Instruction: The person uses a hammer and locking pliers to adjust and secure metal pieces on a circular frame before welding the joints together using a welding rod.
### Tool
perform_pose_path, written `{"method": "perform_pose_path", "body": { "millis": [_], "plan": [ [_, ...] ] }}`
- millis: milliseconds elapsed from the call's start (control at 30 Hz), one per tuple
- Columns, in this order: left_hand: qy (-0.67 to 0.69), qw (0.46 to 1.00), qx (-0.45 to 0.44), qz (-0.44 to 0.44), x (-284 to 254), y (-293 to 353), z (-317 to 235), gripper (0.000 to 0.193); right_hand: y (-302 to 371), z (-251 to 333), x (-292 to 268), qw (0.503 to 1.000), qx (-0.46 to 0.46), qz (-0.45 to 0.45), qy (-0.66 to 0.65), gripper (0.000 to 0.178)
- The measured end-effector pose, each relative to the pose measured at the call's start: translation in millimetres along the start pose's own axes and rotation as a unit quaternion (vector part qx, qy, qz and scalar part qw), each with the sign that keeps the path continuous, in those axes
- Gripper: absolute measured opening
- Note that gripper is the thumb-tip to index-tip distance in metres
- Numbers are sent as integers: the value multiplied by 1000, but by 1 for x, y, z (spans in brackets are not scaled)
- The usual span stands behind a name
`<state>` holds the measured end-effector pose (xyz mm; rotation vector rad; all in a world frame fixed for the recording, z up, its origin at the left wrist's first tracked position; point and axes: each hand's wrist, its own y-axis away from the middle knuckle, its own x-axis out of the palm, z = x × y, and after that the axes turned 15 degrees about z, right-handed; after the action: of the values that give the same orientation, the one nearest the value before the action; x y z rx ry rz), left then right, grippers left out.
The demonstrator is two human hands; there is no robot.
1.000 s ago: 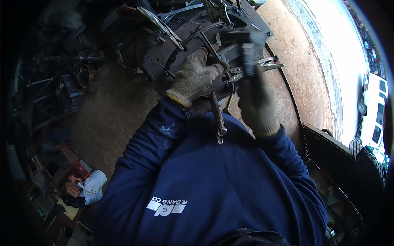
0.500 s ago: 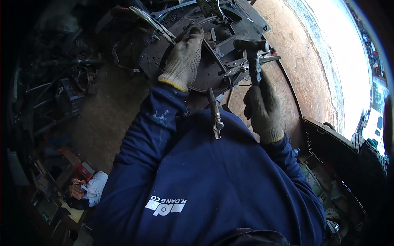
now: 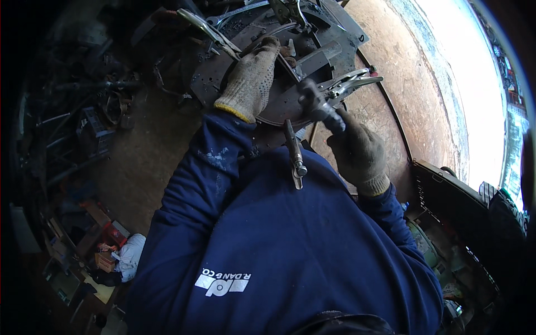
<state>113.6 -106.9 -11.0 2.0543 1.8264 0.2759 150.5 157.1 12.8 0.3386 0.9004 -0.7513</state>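
Observation:
My right hand [image 3: 360,151], in a knitted work glove, is closed round the handle of a hammer [image 3: 331,118]. The hammer's head, smeared by motion, is over the near right part of a dark metal plate [image 3: 272,106]. On that plate my gloved left hand [image 3: 249,81] is closed round a thin dark metal bar [image 3: 287,68], its fingertips partly hidden behind the bar. Locking pliers [image 3: 354,82] are clamped at the plate's right side, just beyond the hammer. Another pair of locking pliers [image 3: 294,157] sticks out from the near edge towards my body.
More locking pliers [image 3: 207,32] lie left of my left hand, and others [image 3: 289,14] stand at the far side. A wrench [image 3: 237,12] rests on the plate's far left. Dark metal scrap [image 3: 92,131] clutters the left floor. A dark panel [image 3: 452,206] stands at right.
The hammer has swung down and to the left, its head now over the plate near the bar. My right hand has tilted with it. My left hand stays almost in place.

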Motion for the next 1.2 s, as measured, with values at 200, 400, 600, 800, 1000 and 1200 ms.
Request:
{"method": "perform_pose_path", "body": {
  "millis": [200,400,600,800,1000,1200],
  "plan": [
    [-110,989,100,1,-3,-3,17,48,-10,-1,-19,985,-100,64,128,48],
    [-10,998,59,-13,0,-11,22,51,-11,-18,-14,979,-28,98,175,49],
    [102,993,52,3,1,-4,11,45,-13,-4,-26,975,-149,61,151,44],
    [-42,995,92,8,0,-2,8,39,-13,-24,-13,986,-44,54,150,41],
    [194,978,81,-6,3,-12,26,44,24,-39,9,998,36,-51,17,46],
    [9,994,110,-18,3,-10,31,49,65,-69,34,842,213,-258,-422,40]
  ]
}}
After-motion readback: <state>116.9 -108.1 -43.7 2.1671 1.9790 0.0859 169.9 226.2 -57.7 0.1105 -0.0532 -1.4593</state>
